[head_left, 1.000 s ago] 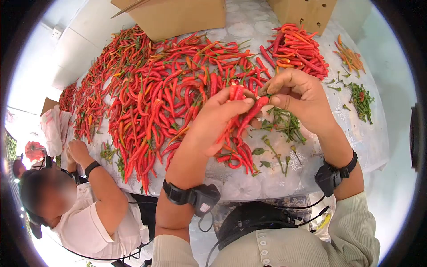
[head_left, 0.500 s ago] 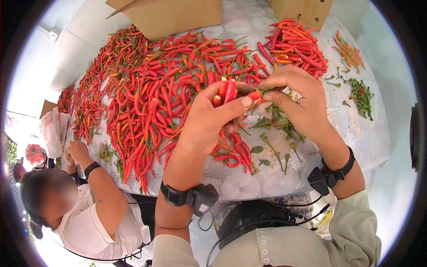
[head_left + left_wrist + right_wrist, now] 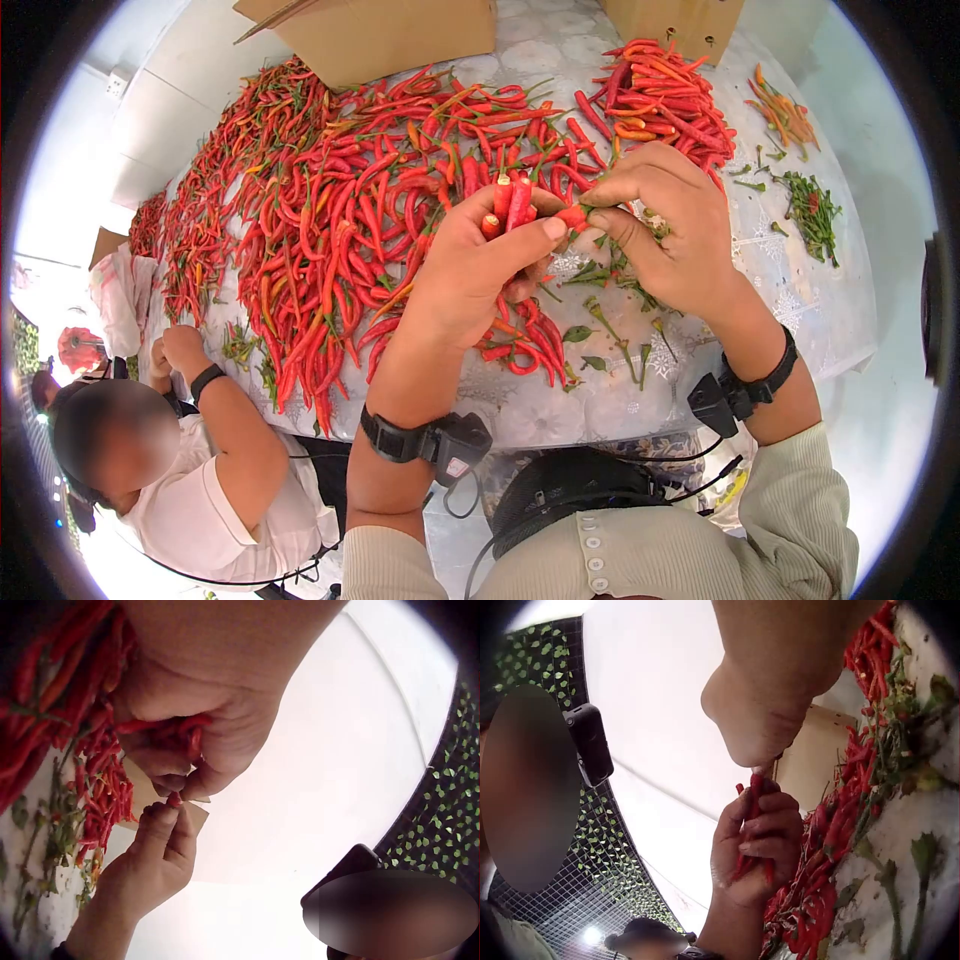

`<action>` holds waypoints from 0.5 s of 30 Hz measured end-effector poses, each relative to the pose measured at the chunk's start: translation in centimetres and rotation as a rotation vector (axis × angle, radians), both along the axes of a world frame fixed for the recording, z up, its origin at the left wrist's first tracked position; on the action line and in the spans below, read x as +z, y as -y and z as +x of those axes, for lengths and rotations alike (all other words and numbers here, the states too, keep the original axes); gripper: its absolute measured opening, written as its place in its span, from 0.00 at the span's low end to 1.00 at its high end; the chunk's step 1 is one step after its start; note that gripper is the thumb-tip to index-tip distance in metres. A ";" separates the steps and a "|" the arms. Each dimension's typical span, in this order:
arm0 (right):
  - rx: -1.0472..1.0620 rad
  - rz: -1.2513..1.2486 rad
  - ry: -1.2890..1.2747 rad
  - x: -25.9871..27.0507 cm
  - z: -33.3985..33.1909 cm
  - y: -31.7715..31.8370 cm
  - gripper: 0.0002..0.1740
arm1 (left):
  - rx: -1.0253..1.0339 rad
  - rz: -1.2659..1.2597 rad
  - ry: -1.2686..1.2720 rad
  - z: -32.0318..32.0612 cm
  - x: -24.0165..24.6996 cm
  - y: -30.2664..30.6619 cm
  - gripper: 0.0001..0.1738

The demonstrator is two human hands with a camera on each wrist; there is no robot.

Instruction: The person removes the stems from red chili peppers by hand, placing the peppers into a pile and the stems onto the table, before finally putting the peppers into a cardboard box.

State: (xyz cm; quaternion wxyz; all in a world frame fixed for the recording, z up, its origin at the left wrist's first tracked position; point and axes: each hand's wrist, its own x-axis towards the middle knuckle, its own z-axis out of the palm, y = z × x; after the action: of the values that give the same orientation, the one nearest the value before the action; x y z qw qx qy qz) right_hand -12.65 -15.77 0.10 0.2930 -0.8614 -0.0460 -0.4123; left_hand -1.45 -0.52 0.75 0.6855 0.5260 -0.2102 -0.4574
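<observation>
My left hand (image 3: 465, 265) grips a bundle of red chili peppers (image 3: 519, 203), their pale cut-looking tops upright above the curled fingers. Its thumb lies along one more chili pepper (image 3: 573, 216), which points to the right. At that pepper's green stem end, my right hand (image 3: 665, 225) pinches with thumb and forefinger. The left wrist view has the two hands meeting at a small red tip (image 3: 175, 799). In the right wrist view, the left fingers wrap round several chilies (image 3: 756, 796). Beneath the left hand lies a small heap of chilies (image 3: 540, 345).
A wide heap of stemmed chilies (image 3: 330, 230) covers the table's left and middle. Stemless chilies (image 3: 670, 105) are piled at the back right, near orange ones (image 3: 782, 112) and green stems (image 3: 812, 215). Cardboard boxes (image 3: 400, 40) stand behind. Another person (image 3: 220, 470) sits at left.
The left hand has turned, so the bundle's tops now face up. The held pepper has swung from slanting downward to lying mostly behind the thumb; the right hand has shifted slightly with it.
</observation>
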 end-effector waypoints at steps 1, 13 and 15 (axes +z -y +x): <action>-0.012 -0.010 0.006 0.0 0.0 0.0 0.08 | 0.000 0.002 0.001 -0.1 0.0 0.0 0.12; -0.130 -0.082 0.081 -0.1 -0.1 -0.4 0.09 | -0.017 -0.029 -0.057 -0.2 -0.3 0.3 0.11; -0.154 -0.096 0.094 -0.1 -0.1 -0.5 0.09 | -0.023 -0.056 -0.081 -0.2 -0.7 0.4 0.10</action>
State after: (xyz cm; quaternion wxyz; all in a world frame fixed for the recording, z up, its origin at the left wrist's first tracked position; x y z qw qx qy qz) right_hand -12.71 -15.30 0.02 0.2163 -0.8553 -0.0130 -0.4707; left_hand -1.60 -0.88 0.10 0.7026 0.4854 -0.2010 -0.4800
